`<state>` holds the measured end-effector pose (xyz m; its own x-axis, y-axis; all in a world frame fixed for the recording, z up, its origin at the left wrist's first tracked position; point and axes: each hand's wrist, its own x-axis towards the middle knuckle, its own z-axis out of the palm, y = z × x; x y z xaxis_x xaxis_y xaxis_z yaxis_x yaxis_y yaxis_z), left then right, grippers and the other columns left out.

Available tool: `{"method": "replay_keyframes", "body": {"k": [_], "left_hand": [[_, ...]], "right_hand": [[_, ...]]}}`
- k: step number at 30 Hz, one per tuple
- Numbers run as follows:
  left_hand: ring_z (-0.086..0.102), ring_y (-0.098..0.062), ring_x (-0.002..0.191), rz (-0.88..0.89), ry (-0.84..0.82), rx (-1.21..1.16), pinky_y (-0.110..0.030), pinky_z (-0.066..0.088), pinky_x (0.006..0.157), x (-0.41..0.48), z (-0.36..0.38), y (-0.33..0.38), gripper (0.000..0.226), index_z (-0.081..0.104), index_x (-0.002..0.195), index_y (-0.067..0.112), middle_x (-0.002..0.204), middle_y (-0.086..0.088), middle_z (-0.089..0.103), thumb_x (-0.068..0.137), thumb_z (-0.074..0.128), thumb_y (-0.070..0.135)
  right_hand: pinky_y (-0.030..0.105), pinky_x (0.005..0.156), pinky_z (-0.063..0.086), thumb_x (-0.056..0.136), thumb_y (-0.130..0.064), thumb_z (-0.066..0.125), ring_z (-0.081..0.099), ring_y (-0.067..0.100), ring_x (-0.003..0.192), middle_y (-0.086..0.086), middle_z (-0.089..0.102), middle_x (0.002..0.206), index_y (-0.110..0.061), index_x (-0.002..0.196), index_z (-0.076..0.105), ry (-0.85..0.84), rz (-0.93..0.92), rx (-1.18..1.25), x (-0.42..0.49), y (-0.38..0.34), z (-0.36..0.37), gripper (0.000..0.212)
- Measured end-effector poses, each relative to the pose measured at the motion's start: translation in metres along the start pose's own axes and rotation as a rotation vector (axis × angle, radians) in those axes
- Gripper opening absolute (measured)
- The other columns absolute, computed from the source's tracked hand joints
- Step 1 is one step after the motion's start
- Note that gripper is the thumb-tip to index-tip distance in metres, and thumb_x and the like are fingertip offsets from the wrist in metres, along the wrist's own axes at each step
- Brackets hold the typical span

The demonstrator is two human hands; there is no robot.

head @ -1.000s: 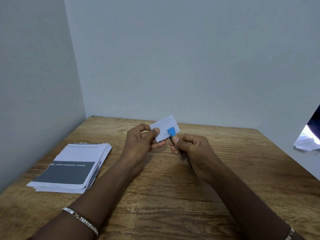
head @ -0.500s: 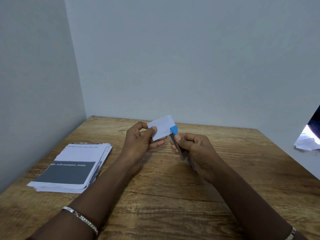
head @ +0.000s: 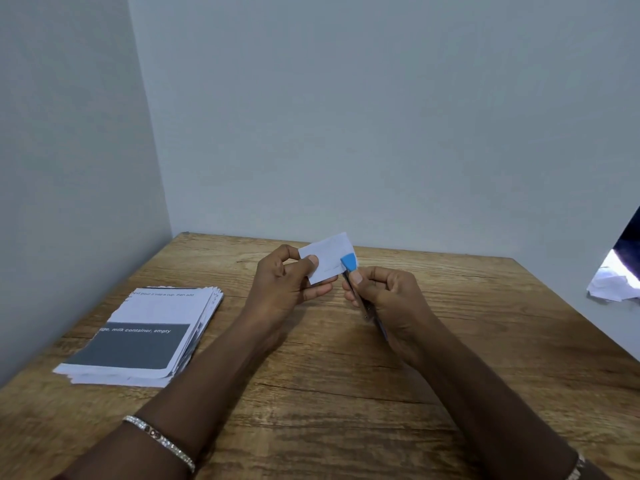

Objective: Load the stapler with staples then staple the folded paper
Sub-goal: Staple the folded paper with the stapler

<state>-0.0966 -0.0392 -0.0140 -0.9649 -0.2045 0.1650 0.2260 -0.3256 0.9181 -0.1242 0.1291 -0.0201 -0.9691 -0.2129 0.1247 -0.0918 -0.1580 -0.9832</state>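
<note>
The folded paper (head: 325,256) is pinched between the thumb and curled fingers of the left hand (head: 284,282). The stapler (head: 349,262), clamped in the curled fingers of the right hand (head: 391,296), has been brought back over the paper's corner just beyond the right thumb, so stapling is judged imminent.
</note>
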Motion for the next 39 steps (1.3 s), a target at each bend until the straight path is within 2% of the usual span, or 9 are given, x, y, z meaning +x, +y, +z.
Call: {"method": "replay_keyframes", "body": {"k": [7,11,16,18,22,26,29,33,39], "left_hand": [[0.078,-0.032,0.086,-0.005,-0.017,0.018,-0.028,0.063,0.065,-0.002,0.003,-0.002,0.008,0.055,0.096,0.003,0.107,-0.024,0.07,0.096,0.062,0.007],[0.078,-0.03,0.082,0.01,0.005,0.014,-0.026,0.062,0.062,-0.002,0.002,0.0,0.007,0.057,0.097,0.002,0.102,-0.022,0.072,0.097,0.062,0.007],[0.079,-0.028,0.077,0.015,0.086,0.028,-0.025,0.061,0.059,0.0,-0.004,-0.002,0.009,0.057,0.099,0.0,0.096,-0.02,0.074,0.097,0.062,0.008],[0.078,-0.03,0.077,0.035,0.105,0.017,-0.026,0.061,0.06,0.003,-0.008,-0.002,0.01,0.057,0.089,0.003,0.084,-0.013,0.078,0.097,0.062,0.008],[0.078,-0.032,0.077,0.075,0.136,0.02,-0.028,0.062,0.06,0.009,-0.013,-0.004,0.017,0.055,0.081,0.01,0.074,-0.002,0.08,0.097,0.062,0.008],[0.078,-0.032,0.079,0.107,0.202,0.056,-0.03,0.063,0.062,0.012,-0.016,-0.007,0.01,0.058,0.09,0.008,0.088,-0.018,0.076,0.095,0.065,0.012],[0.078,-0.03,0.079,0.114,0.211,0.069,-0.029,0.062,0.063,0.012,-0.017,-0.007,0.014,0.06,0.101,0.004,0.093,-0.025,0.072,0.094,0.067,0.014],[0.079,-0.028,0.075,0.094,0.203,0.083,-0.026,0.062,0.062,0.011,-0.016,-0.006,0.022,0.063,0.107,0.001,0.085,-0.019,0.076,0.092,0.07,0.016],[0.078,-0.024,0.068,0.072,0.188,0.109,-0.027,0.061,0.06,0.01,-0.014,-0.006,0.018,0.067,0.103,0.006,0.072,-0.009,0.079,0.09,0.073,0.016]], "right_hand": [[0.029,0.066,0.054,0.092,-0.008,0.067,0.062,0.016,0.066,0.014,0.071,0.079,0.006,0.102,0.071,0.201,0.013,-0.074,0.001,0.001,0.009,0.017],[0.029,0.063,0.053,0.091,-0.01,0.069,0.061,0.017,0.064,0.013,0.07,0.076,0.006,0.099,0.073,0.157,0.075,-0.026,-0.002,-0.001,0.01,0.019],[0.051,0.083,0.061,0.082,-0.029,0.079,0.07,0.033,0.095,0.014,0.077,0.096,-0.004,0.097,0.078,0.167,0.05,-0.228,-0.005,-0.003,0.009,0.029],[0.044,0.078,0.062,0.079,-0.037,0.08,0.073,0.023,0.092,0.008,0.078,0.093,-0.008,0.099,0.079,0.224,-0.005,-0.333,-0.007,-0.005,0.011,0.035],[0.017,0.057,0.049,0.077,-0.042,0.081,0.066,-0.001,0.059,-0.009,0.073,0.068,-0.017,0.09,0.079,0.327,-0.204,-0.623,-0.013,-0.006,0.012,0.028],[0.033,0.066,0.055,0.075,-0.041,0.08,0.068,0.014,0.074,-0.003,0.072,0.075,-0.016,0.091,0.077,0.279,-0.318,-0.957,-0.016,-0.002,0.014,0.03],[0.027,0.064,0.042,0.075,-0.047,0.076,0.061,0.016,0.083,-0.001,0.073,0.087,-0.019,0.103,0.073,0.229,-0.312,-1.121,-0.017,0.002,0.017,0.04],[0.017,0.053,0.023,0.075,-0.048,0.073,0.043,0.011,0.078,0.0,0.072,0.092,-0.021,0.11,0.067,0.201,-0.314,-1.198,-0.017,0.005,0.019,0.044],[0.025,0.057,0.028,0.074,-0.06,0.074,0.053,0.013,0.086,-0.001,0.071,0.092,-0.018,0.107,0.067,0.161,-0.315,-1.241,-0.014,0.006,0.017,0.053]]}}
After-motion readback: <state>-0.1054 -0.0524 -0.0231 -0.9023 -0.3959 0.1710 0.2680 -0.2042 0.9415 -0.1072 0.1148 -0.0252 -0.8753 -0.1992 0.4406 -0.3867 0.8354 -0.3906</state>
